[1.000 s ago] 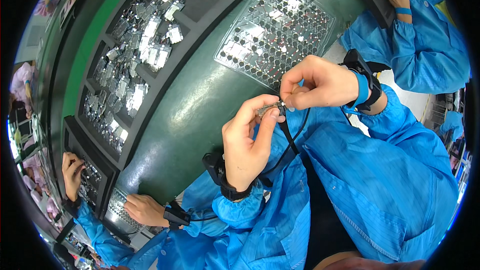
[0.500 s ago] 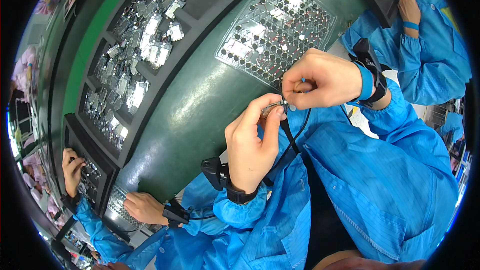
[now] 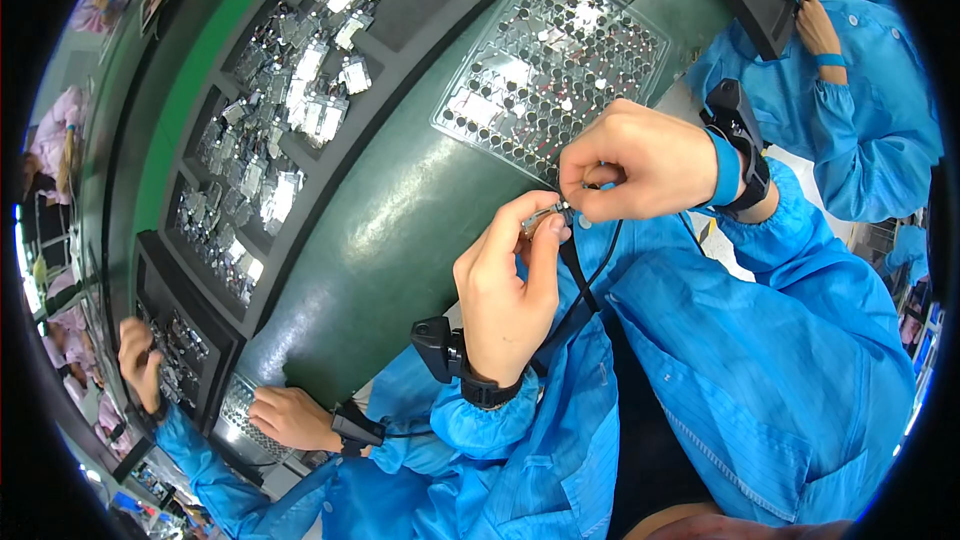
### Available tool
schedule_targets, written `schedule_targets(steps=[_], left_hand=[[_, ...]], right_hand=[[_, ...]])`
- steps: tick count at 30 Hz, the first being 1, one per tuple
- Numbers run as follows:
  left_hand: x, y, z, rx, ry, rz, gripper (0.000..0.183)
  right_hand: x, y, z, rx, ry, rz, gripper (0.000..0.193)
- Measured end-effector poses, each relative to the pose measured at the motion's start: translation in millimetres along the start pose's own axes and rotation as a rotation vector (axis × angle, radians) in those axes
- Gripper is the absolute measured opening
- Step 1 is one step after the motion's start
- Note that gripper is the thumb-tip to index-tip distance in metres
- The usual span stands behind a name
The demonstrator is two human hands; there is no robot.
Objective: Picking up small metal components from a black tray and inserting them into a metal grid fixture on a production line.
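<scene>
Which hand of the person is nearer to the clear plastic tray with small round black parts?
Right. In the picture, the right hand overlaps the lower right edge of the clear tray; the left hand is lower, farther from it.

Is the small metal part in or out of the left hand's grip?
In: the left hand pinches the small metal part between its fingers.

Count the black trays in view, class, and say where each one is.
3: a large tray at upper left, a smaller tray at lower left, and a third tray at upper right. Others may be hidden.
</scene>
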State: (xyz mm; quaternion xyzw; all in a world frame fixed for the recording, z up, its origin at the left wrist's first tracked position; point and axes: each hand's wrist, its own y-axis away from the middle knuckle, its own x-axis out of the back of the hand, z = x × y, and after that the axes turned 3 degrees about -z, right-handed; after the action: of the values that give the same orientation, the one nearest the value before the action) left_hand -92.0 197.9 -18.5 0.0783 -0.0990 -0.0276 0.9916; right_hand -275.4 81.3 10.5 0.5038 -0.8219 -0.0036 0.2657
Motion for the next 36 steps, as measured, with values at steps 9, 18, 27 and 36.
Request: schedule_targets(steps=[9,18,27,36], left_hand=[[-7.3,1.2,-2.9,-0.030,0.073,0.048,0.019],[-5.8,0.1,-6.5,-0.005,0.136,0.012,0.019],[-4.8,-2.5,-5.0,-0.014,0.261,-0.013,0.019],[-5.6,-1.0,-7.5,-0.027,0.274,0.027,0.019]], right_hand=[[-0.7,4.8,4.8,0.023,0.004,0.057,0.013],[-7.2,5.7,24.2,0.191,0.014,0.120,0.012],[-1.9,6.3,21.9,0.103,-0.219,-0.005,0.008],[-0.2,6.3,23.0,0.140,-0.096,0.014,0.014]])
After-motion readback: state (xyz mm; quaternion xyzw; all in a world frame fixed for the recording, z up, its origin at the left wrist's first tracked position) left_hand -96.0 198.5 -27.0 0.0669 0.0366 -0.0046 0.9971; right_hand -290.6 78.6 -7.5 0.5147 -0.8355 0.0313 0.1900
